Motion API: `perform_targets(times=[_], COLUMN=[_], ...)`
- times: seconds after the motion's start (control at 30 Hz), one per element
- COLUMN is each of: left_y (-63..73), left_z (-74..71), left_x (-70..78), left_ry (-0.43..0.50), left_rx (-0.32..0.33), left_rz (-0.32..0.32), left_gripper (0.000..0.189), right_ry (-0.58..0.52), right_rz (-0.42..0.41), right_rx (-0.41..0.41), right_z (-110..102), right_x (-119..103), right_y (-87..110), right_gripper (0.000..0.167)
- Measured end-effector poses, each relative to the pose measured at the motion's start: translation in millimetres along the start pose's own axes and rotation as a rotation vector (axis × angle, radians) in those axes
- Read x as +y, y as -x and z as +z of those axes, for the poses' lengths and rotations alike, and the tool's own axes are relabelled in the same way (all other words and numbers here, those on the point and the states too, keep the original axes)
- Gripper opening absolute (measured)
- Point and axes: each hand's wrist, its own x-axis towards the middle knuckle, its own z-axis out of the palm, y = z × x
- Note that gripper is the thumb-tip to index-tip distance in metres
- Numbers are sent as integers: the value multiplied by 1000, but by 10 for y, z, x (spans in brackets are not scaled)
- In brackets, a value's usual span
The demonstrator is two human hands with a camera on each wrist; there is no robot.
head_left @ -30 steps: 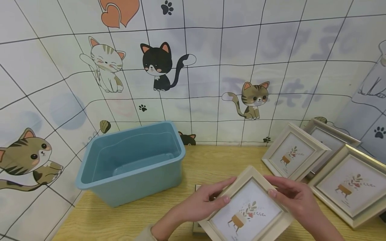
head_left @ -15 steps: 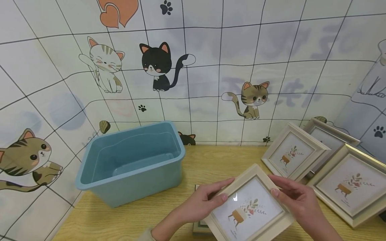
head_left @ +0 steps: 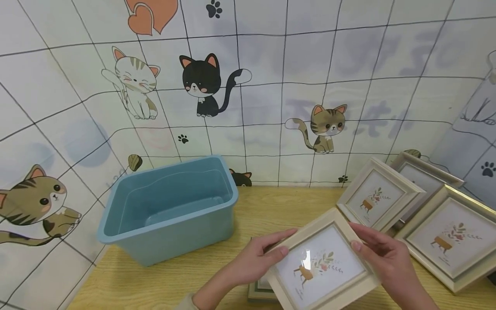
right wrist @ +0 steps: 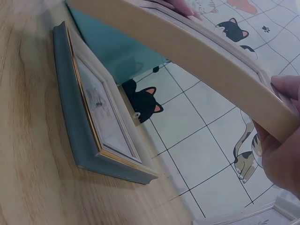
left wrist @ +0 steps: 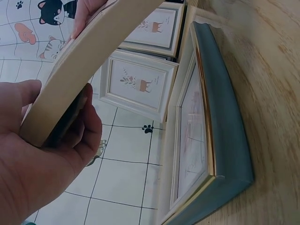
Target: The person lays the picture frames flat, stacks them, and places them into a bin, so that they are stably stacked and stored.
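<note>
Between both hands a cream picture frame [head_left: 321, 267] with a potted-plant print is held tilted, face up. My left hand [head_left: 257, 260] grips its left edge, thumb on the front; in the left wrist view the fingers [left wrist: 91, 124] curl behind it. The right hand [head_left: 387, 258] pinches the right edge, thumb on the front border and fingers behind. Under the held frame lies another picture frame [head_left: 263, 290], mostly covered in the head view; the right wrist view shows its grey-green side [right wrist: 75, 117] and gold trim, flat on the table.
A blue plastic bin [head_left: 166, 232] stands on the wood-grain table [head_left: 271, 206] at left. At right lean a white picture frame [head_left: 354, 200], a silver-toned one [head_left: 438, 170] behind it and a gold-edged one [head_left: 410, 247] in front. A cat-patterned wall covering [head_left: 263, 107] is behind.
Both hands have turned the held picture frame slightly clockwise, and its top corner has moved right and up a little. A light reflection has appeared on its glass. More of the lower frame shows.
</note>
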Motion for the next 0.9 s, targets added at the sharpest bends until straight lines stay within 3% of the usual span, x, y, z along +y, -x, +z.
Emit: perform_targets(times=[0.3, 0.53, 0.6, 0.7, 0.8, 0.9], left_y=[-5, -26, -33, -44, -56, -61], left_z=[-33, -56, -67, -86, -107, -127], left_x=[-62, -92, -104, -134, -167, -195], left_ry=[-32, -43, -41, -69, -133, -213], left_rx=[191, 341, 387, 453, 532, 611], left_rz=[-36, -44, -39, -30, -31, -45], left_gripper=[40, 36, 34, 32, 30, 29], right_ry=[-136, -190, -156, 2, 174, 252], right_rz=[120, 95, 105, 114, 99, 74], right_rx=[108, 187, 194, 177, 127, 62], right_z=[62, 185, 226, 280, 322, 354], right_x=[71, 131, 149, 170, 187, 205], right_y=[6, 2, -8, -30, -41, -24], right_gripper=[38, 38, 38, 41, 46, 52])
